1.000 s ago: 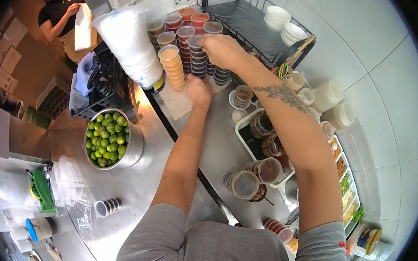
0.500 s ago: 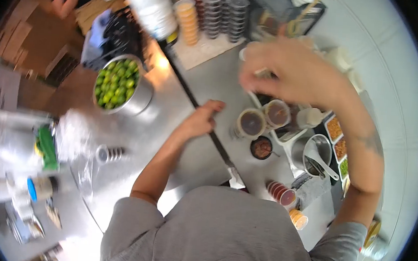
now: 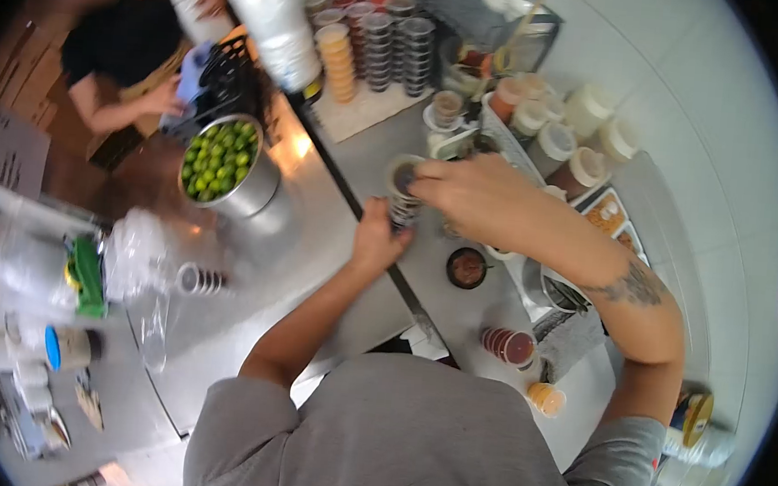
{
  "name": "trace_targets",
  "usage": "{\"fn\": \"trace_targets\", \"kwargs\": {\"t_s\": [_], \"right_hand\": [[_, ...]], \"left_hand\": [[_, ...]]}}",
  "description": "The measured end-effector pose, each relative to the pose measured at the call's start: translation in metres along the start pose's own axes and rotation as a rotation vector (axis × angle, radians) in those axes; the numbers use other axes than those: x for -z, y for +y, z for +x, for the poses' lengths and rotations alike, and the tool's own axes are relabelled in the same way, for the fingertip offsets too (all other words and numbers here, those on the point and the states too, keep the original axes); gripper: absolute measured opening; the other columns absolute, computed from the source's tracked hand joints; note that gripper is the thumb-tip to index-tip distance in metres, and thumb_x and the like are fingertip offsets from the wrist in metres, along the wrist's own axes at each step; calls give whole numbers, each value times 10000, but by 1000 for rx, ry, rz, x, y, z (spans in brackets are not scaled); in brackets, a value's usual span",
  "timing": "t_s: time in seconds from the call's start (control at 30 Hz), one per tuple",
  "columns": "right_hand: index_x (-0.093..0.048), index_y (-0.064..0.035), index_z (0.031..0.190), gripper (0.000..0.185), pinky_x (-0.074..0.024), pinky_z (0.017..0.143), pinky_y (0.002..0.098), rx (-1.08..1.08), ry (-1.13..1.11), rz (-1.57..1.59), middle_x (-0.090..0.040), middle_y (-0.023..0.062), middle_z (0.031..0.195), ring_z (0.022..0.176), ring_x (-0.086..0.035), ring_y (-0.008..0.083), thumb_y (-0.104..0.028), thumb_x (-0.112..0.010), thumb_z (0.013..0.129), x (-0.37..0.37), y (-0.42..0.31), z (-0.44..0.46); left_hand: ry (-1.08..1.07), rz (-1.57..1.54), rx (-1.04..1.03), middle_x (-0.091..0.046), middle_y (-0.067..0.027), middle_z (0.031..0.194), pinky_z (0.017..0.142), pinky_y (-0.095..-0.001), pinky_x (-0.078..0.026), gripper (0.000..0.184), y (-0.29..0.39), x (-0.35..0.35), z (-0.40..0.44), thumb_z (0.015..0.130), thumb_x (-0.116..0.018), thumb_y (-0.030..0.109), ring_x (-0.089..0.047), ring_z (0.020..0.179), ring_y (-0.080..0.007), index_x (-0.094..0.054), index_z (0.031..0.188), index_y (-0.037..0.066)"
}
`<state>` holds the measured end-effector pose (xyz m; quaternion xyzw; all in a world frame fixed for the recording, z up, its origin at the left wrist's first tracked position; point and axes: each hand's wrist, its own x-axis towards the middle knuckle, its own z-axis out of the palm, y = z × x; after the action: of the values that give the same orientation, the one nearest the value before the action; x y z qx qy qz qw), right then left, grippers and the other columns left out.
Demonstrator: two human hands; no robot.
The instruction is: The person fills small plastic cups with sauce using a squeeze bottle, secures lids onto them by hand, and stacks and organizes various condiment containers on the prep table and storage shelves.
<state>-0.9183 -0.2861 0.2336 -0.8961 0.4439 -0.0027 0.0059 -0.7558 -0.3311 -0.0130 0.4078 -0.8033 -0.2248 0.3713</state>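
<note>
A stack of small clear plastic cups (image 3: 404, 209) stands on the steel counter, the top one holding dark sauce. Around its lower left side my left hand (image 3: 378, 242) is closed. My right hand (image 3: 470, 195) reaches over from the right, its fingers closed at the rim of the top sauce cup (image 3: 401, 176); the fingertips are partly hidden. Just below my right hand sits a small dark bowl of brown paste (image 3: 467, 267). Nearer my body lie a stack of red sauce cups (image 3: 509, 344) and an orange sauce cup (image 3: 547, 399).
A metal pot of limes (image 3: 222, 161) stands left. Stacked sauce cups (image 3: 377, 50) line the back beside a plastic-wrapped roll (image 3: 278, 29). Squeeze bottles (image 3: 557, 142) and topping trays (image 3: 606, 212) fill the right. Another person (image 3: 125, 49) stands at far left.
My right hand has come down and left from the containers onto the sauce cups. My left hand has gone from resting open on the counter to gripping the stack. The other person shows more.
</note>
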Motion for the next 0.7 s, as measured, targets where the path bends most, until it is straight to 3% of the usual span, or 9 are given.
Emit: {"fn": "trace_targets", "kwargs": {"t_s": [0.03, 0.1, 0.13, 0.4, 0.5, 0.6, 0.7], "right_hand": [[-657, -42, 994, 313, -533, 650, 393, 5, 14, -13, -624, 68, 959, 827, -663, 276, 28, -617, 692, 0, 7, 11], [-658, -39, 999, 313, -540, 666, 398, 4, 124, -49, -636, 76, 973, 847, -670, 282, 27, -619, 696, -1, 25, 35], [-662, -43, 1004, 309, -542, 678, 404, -44, 88, -53, -645, 83, 990, 857, -671, 292, 20, -618, 704, 2, 34, 51], [-699, -96, 1060, 337, -542, 774, 422, -247, 77, -104, -693, 124, 1004, 940, -666, 317, -10, -595, 752, -7, 136, 147], [-701, -40, 858, 161, -547, 734, 432, -222, 198, -56, -693, 182, 884, 860, -683, 343, -58, -635, 712, -23, 168, 161], [-702, -52, 871, 169, -543, 754, 436, -266, 230, -48, -693, 167, 906, 890, -677, 337, -54, -626, 719, -35, 183, 165], [-700, -102, 1028, 242, -534, 789, 423, -295, 191, -41, -686, 101, 1031, 939, -657, 312, -79, -567, 828, -37, 188, 166]], "left_hand": [[49, -3, -44, -494, -212, 997, 747, -481, -486, 453, -6, 3, 16, 688, -744, 127, -557, 880, -416, -497, 1037, -24], [42, -121, 141, -502, -215, 976, 745, -482, -478, 424, -15, 6, 48, 697, -759, 136, -558, 868, -425, -503, 991, -31], [62, -18, 175, -504, -216, 976, 753, -480, -480, 434, -23, 4, 65, 701, -774, 141, -559, 857, -432, -500, 987, -39], [274, 59, 135, -509, -268, 1001, 785, -490, -487, 451, -74, -37, 188, 685, -779, 100, -544, 901, -464, -496, 989, -77], [286, 77, 145, -513, -275, 1004, 790, -492, -491, 455, -85, -52, 209, 689, -778, 97, -544, 908, -468, -495, 995, -85], [269, 93, 168, -517, -277, 1002, 790, -492, -496, 471, -96, -61, 220, 690, -783, 98, -550, 901, -468, -493, 1009, -92], [303, 146, 106, -517, -276, 998, 783, -492, -500, 473, -97, -64, 220, 697, -789, 106, -561, 892, -467, -495, 1008, -95]]}}
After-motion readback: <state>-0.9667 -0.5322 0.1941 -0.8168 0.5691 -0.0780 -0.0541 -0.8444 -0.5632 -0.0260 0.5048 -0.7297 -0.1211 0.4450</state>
